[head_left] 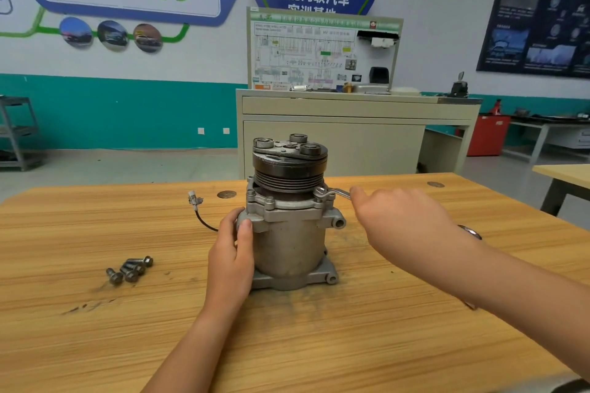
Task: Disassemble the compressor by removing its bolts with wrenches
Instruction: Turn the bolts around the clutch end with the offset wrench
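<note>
A grey metal compressor [289, 242] stands upright on the wooden table [95, 329], its black pulley on top. My left hand [231, 252] grips the left side of its body, thumb on the flange. A silver wrench [332, 193] sits on a bolt at the flange's right rear. My right hand [399, 220] holds the wrench's handle, which is mostly hidden under the fingers. Three loose bolts [131, 269] lie together on the table to the left.
A black cable with a white plug [195, 201] trails from the compressor's left side. A second metal tool [469, 231] peeks out behind my right wrist. A beige training bench [351, 112] stands beyond the table's far edge.
</note>
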A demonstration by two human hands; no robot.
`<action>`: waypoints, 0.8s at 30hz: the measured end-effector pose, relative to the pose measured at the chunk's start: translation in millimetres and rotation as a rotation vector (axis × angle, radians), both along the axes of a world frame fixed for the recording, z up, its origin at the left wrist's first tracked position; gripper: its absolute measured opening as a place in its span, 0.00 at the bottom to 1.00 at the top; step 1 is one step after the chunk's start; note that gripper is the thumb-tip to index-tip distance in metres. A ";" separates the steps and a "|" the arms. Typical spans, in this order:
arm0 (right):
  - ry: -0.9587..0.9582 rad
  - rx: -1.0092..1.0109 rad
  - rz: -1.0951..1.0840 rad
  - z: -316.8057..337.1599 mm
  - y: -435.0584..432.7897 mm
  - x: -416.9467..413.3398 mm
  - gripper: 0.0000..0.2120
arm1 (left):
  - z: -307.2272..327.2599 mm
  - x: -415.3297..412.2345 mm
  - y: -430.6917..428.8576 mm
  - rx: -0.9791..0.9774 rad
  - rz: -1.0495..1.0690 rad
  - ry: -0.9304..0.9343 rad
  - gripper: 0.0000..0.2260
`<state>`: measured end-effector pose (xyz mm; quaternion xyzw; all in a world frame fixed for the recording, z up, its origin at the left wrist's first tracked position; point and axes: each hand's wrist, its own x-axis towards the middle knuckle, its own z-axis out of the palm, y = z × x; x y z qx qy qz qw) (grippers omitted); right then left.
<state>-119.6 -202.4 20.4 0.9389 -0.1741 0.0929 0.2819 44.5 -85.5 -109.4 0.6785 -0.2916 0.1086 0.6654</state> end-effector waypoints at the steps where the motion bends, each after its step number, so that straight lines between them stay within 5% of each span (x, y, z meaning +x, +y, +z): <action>1: 0.035 -0.029 -0.004 1.0 7.6 1.6 0.22 | -0.6 0.1 -0.1 0.003 0.001 0.002 0.16; 5: 0.154 -0.141 0.021 8.3 18.7 6.1 0.24 | -0.7 -0.7 0.6 0.014 -0.003 0.005 0.17; 13: 0.097 -0.201 0.075 21.2 -47.5 20.6 0.22 | -0.2 0.5 0.3 0.039 0.005 -0.005 0.17; 24: -0.362 0.043 0.456 -9.4 -71.9 64.2 0.13 | 1.5 -2.2 2.6 0.044 -0.006 -0.024 0.18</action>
